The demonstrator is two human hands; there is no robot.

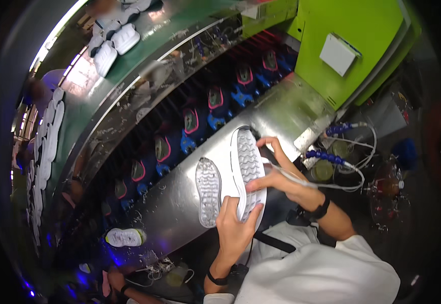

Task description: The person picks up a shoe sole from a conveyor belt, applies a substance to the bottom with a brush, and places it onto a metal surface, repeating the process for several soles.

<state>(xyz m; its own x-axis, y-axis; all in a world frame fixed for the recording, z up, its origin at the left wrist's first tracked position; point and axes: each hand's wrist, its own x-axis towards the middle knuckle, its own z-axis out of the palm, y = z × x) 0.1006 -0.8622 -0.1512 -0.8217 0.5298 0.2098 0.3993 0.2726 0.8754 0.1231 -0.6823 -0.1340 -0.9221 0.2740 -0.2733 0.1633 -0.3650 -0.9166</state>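
My two hands hold a white shoe sole (pixel 248 162) upright above the metal bench, its zigzag tread turned toward me. My left hand (pixel 233 223) grips the lower end, thumb on the tread and fingers around the edge. Higher up on the right edge, my right hand (pixel 281 175) presses its thumb on the tread, with a finger curled at the rim. A second sole (pixel 209 195), grey-white and tread up, lies on the bench just left of the held one. White tubing (pixel 306 183) runs close beside my right hand.
Behind the metal bench (pixel 175 223) stands a row of dark shoe uppers (pixel 190 120) on blue holders. A green machine cabinet (pixel 347 40) rises at the far right, near blue jointed hoses (pixel 327 156). Another white sole (pixel 124 237) lies left, near a co-worker's hand (pixel 115 279).
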